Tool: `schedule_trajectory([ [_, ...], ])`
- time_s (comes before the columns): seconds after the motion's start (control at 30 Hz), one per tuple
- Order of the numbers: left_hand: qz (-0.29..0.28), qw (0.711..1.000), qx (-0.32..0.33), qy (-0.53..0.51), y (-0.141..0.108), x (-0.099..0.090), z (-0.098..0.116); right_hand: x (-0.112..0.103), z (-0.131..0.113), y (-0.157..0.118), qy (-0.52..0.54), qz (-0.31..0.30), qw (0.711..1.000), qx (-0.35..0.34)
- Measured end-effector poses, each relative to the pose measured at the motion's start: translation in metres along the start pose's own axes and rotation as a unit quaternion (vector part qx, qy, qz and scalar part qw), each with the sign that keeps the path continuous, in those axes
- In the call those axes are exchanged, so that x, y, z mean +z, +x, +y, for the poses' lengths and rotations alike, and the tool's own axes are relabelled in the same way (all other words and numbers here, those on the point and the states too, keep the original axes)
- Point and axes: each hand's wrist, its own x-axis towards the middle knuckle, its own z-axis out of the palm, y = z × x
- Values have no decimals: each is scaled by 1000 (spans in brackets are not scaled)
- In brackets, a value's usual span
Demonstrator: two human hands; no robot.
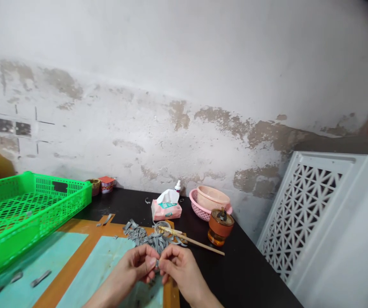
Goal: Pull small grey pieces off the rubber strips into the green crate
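Note:
My left hand (pixel 139 266) and my right hand (pixel 181 267) meet low in the middle of the head view. Fingertips and thumbs of both pinch a small grey strip (pixel 157 263), mostly covered by the fingers. Just beyond them lies a heap of grey ribbon-like strips (pixel 137 233), partly behind my hands. A small round clear dish (pixel 163 227) sits among the strips, and a thin wooden stick (pixel 199 244) rests with one end over it. On the turquoise sheet (pixel 108 259) to the left lies a folded grey piece (pixel 40 278).
A green plastic crate (pixel 84 197) stands at the left. Along the back are a tissue pack (pixel 167 209), a white-capped bottle (pixel 178 186), a pink basket (pixel 199 210) with a basin (pixel 214 197), and a jar of amber liquid (pixel 217 237). A white lattice panel (pixel 305 214) rises at the right.

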Motion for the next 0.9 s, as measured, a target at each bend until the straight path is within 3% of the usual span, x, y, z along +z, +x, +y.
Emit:
schedule_trajectory([
  [0.27,-18,997,-56,-55,1,-5,-1,3,-2,-2,17,6,1000,6],
  [0.67,-29,996,-73,-40,-2,-4,-1,1,5,-1,37,-29,999,-23],
  [0.9,-20,995,-96,-37,-4,-2,1,-2,-2,-6,-36,-38,993,-106],
])
